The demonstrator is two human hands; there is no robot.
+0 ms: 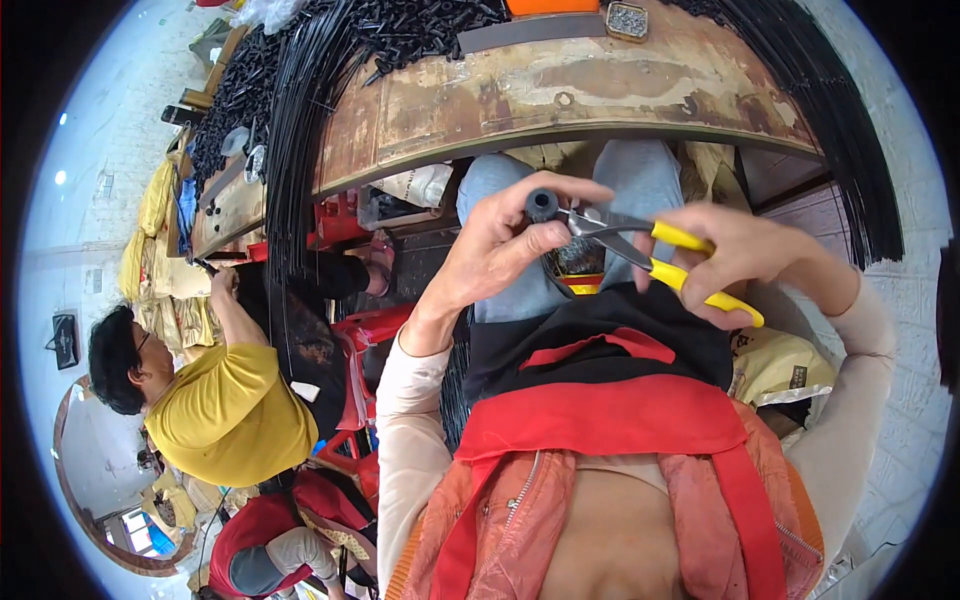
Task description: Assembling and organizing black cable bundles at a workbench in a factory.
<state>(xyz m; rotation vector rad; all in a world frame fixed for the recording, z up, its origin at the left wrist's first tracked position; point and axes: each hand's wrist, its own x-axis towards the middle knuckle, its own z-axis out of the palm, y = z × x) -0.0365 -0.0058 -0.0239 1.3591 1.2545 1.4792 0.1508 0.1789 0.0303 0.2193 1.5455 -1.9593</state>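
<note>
My left hand (488, 240) is closed around a small black cylindrical part (541, 204) whose round hollow end faces up. A pair of pliers (608, 234) with yellow handles is gripped in my right hand (738, 250), which is slightly blurred. The plier jaws point left and reach the side of the black part, beside my left thumb. A small shiny metal bit seems to lie at the jaws, too blurred to name. Both hands are over my lap, short of the workbench edge.
Across the front runs a worn wooden workbench (560, 95). On it are a heap of black parts (410, 35), a tin of small metal pieces (627, 20) and an orange container (552, 6). Long black rods (295, 150) hang over its edge. At left works a person in yellow (225, 405).
</note>
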